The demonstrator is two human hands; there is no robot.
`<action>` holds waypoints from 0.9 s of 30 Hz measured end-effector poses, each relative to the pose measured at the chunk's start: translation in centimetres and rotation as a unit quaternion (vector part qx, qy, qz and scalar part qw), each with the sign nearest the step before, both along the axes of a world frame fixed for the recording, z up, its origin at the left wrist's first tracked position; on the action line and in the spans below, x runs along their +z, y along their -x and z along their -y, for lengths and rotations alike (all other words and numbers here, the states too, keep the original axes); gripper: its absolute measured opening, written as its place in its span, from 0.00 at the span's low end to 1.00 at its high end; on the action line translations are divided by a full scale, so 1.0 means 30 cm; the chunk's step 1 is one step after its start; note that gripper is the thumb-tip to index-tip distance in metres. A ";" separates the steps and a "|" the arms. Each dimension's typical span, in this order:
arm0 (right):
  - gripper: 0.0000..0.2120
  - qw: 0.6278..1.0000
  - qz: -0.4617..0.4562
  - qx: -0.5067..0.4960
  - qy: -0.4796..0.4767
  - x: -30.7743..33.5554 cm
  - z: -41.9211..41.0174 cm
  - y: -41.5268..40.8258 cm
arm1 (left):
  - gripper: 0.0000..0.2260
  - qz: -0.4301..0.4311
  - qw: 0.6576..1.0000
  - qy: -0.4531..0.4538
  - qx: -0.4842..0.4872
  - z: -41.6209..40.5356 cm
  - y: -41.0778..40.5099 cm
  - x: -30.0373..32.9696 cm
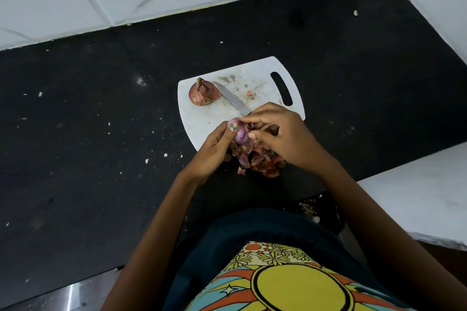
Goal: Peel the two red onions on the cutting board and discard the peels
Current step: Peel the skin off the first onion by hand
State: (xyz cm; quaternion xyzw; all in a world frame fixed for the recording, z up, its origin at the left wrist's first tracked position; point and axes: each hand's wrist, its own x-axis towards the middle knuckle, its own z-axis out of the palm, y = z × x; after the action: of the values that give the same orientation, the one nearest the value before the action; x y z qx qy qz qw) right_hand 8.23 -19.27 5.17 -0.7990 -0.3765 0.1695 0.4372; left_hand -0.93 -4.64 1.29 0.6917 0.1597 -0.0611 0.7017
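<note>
Head cam, looking down at a black counter with white flecks all over it. A white board sits in the middle, its handle slot toward the far right. One onion with its skin on sits at the board's far left corner, and a knife lies just right of it, blade tip right beside the onion, handle end hidden under the right hand. The left hand grips the other onion, a purple, mostly peeled one, over the board's near edge, thumb pressed on top. The right hand has its fingers curled in against that onion, pinching at the skin. Peels are piled under both hands, spilling off the board's near edge onto the counter.
</note>
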 end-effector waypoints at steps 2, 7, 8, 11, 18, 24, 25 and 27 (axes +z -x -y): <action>0.15 1.000 0.024 -0.013 -0.009 -0.007 -0.005 0.003 | 0.16 0.005 1.000 0.000 -0.001 0.002 0.000 0.000; 0.09 0.990 0.137 -0.030 -0.033 -0.035 -0.015 0.018 | 0.16 -0.013 0.999 0.000 0.036 0.009 -0.007 -0.017; 0.08 0.986 0.161 -0.030 -0.037 -0.042 -0.018 0.021 | 0.16 -0.017 0.999 -0.003 0.040 0.009 -0.008 -0.018; 0.06 0.982 0.178 -0.039 -0.046 -0.056 -0.023 0.029 | 0.19 -0.023 0.999 -0.008 0.038 0.009 -0.009 -0.013; 0.05 0.992 0.105 -0.062 -0.038 -0.044 -0.019 0.020 | 0.13 -0.014 1.000 0.000 0.026 0.023 -0.003 0.002; 0.12 0.992 -0.017 -0.104 -0.071 -0.016 -0.011 0.022 | 0.19 -0.016 1.000 0.008 0.017 0.028 0.000 0.013; 0.14 0.993 -0.017 -0.095 -0.065 -0.015 -0.010 0.021 | 0.19 -0.015 1.000 0.008 0.016 0.031 -0.001 0.012; 0.14 0.996 0.006 -0.070 -0.051 -0.017 -0.012 0.018 | 0.18 -0.011 1.000 0.002 0.012 0.031 -0.001 0.011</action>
State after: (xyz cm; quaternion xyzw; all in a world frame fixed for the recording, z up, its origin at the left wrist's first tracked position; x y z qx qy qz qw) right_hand 7.68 -18.91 4.65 -0.8014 -0.3301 0.1138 0.4857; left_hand -0.89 -5.58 1.62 0.6876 0.1760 -0.0606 0.7019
